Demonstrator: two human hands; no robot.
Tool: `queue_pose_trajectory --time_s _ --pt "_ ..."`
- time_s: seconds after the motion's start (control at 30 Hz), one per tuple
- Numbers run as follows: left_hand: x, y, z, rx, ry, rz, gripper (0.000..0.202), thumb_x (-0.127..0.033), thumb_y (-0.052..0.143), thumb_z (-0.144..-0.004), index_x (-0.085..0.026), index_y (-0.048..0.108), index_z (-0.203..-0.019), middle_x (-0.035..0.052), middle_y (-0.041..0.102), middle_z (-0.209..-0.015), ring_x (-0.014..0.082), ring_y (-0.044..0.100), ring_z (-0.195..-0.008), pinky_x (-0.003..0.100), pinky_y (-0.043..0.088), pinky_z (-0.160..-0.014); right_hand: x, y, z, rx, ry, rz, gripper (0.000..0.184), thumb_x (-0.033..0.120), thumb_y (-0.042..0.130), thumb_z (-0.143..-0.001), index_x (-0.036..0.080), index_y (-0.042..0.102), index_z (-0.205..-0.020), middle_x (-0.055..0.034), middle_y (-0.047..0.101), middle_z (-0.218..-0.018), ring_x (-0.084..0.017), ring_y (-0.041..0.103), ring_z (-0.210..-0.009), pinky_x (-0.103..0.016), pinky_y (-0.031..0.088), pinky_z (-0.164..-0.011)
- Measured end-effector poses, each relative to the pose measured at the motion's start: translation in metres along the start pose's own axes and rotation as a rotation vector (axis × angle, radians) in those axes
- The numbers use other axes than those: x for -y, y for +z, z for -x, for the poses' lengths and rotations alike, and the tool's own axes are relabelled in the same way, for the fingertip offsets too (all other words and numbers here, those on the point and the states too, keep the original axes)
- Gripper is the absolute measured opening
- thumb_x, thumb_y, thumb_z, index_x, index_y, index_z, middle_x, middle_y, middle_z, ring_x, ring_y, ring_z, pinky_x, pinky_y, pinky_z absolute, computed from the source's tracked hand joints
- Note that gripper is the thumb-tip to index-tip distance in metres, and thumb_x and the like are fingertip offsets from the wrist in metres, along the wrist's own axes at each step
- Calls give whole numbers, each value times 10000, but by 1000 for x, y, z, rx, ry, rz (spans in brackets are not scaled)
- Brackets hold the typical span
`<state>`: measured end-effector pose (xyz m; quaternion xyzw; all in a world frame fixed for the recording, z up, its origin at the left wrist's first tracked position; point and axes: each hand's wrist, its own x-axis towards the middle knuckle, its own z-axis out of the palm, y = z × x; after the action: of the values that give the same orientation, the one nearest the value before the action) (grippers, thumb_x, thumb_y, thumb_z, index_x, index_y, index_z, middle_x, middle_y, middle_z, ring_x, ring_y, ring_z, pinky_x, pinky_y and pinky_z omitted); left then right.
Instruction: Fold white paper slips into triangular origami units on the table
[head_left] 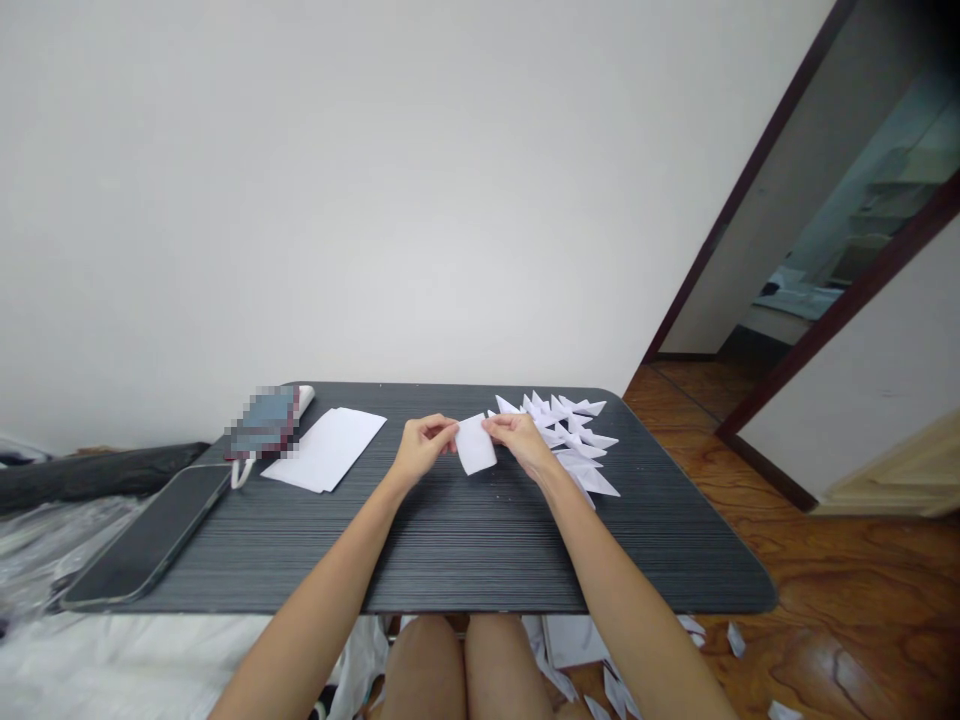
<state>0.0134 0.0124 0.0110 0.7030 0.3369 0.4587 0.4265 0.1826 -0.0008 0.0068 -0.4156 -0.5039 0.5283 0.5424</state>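
A small white slip of paper (475, 444) hangs between my two hands above the dark table (420, 550). My left hand (421, 446) pinches its upper left corner with closed fingers. My right hand (519, 440) pinches its upper right edge, fingers also closed. Just right of my right hand lies a heap of several folded white paper triangles (576, 440), partly hidden by that hand.
A small stack of white paper sheets (327, 448) lies left of my hands. A dark phone (154, 535) rests at the table's left front edge, a blurred box (266, 420) with a white cable behind it. Paper scraps (600, 660) litter the wooden floor below.
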Motion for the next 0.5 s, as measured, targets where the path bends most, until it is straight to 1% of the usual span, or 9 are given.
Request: queue_pose_trajectory --time_s 0.07,0.17,0.27,0.37,0.43,0.5 --pt "0 -2 0 -6 -14 -29 205 -286 503 -710 -109 580 -642 -26 475 -455 72 409 -428 199 324 -446 3 1 2 -3 -29 101 245 338 634 -593 110 644 -681 -42 640 -619 -130 555 -557 -251 415 -561" --pt "-2 -4 0 13 19 -168 201 -273 510 -691 -118 541 -566 -30 465 -465 70 403 -448 195 314 -459 5 7 6 1 -71 215 239 335 606 -620 108 648 -682 -46 641 -625 -135 551 -547 -241 397 -519" --pt "-3 -4 1 53 91 -332 254 -312 484 -720 -120 529 -559 -24 476 -511 69 392 -482 190 289 -463 5 17 11 75 -108 309 250 343 578 -648 105 650 -674 -50 637 -628 -138 548 -549 -233 380 -495" --pt "-2 -3 2 102 117 -424 341 -344 423 -764 -122 495 -515 -34 414 -470 63 351 -469 191 250 -448 2 26 14 122 -143 373 263 353 560 -665 104 643 -661 -48 630 -629 -138 546 -558 -229 375 -496" --pt "0 -4 2 91 119 -457 369 -347 403 -774 -124 463 -486 -40 367 -445 60 322 -454 194 229 -441 1 29 15 145 -126 373 267 356 556 -667 100 629 -648 -43 621 -610 -130 540 -537 -223 366 -480" --pt "2 -5 1 15 108 -468 377 -350 401 -774 -130 431 -470 -44 334 -433 59 299 -442 199 215 -434 1 30 15 176 -87 339 266 358 552 -669 100 614 -656 -35 612 -583 -121 535 -503 -215 353 -456"
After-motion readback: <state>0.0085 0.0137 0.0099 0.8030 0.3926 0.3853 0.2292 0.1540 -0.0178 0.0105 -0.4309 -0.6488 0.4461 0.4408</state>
